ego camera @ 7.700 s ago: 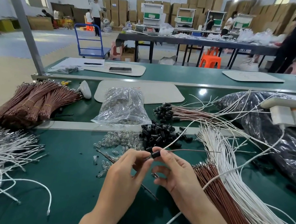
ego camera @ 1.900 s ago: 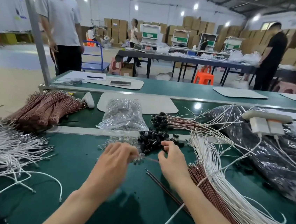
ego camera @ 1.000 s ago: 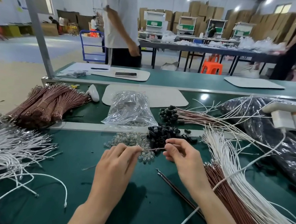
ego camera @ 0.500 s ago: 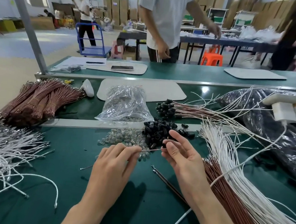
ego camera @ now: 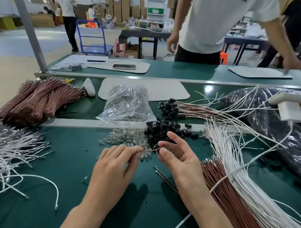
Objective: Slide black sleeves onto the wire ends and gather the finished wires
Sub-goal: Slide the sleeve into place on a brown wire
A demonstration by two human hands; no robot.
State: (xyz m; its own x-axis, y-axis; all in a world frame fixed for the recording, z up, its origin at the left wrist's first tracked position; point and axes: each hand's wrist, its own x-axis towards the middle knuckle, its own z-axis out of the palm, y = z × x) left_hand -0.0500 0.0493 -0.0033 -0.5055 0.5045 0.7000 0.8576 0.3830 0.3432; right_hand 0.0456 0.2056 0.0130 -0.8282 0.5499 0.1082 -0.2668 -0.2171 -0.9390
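My left hand (ego camera: pixel 116 163) pinches one end of a thin brown wire (ego camera: pixel 149 149) between thumb and fingertips. My right hand (ego camera: pixel 176 156) pinches the wire's other end, where a small black sleeve seems to sit, just in front of the heap of loose black sleeves (ego camera: pixel 164 129). Wires with black sleeves on their ends (ego camera: pixel 185 110) lie gathered on the belt behind the heap. Brown wires (ego camera: pixel 229 200) and white wires (ego camera: pixel 250 180) fan out at my right.
A pile of small clear bulbs (ego camera: pixel 124 139) and a clear plastic bag (ego camera: pixel 128 105) lie left of the sleeves. Bundled brown wires (ego camera: pixel 38 98) and loose white wires (ego camera: pixel 2 150) fill the left. A black bag (ego camera: pixel 283 131) is at right. A person in white (ego camera: pixel 211 23) stands across the bench.
My hands have stayed at the wire and my right fingers have spread more. The person in white has walked right along the far side and now stands opposite me.
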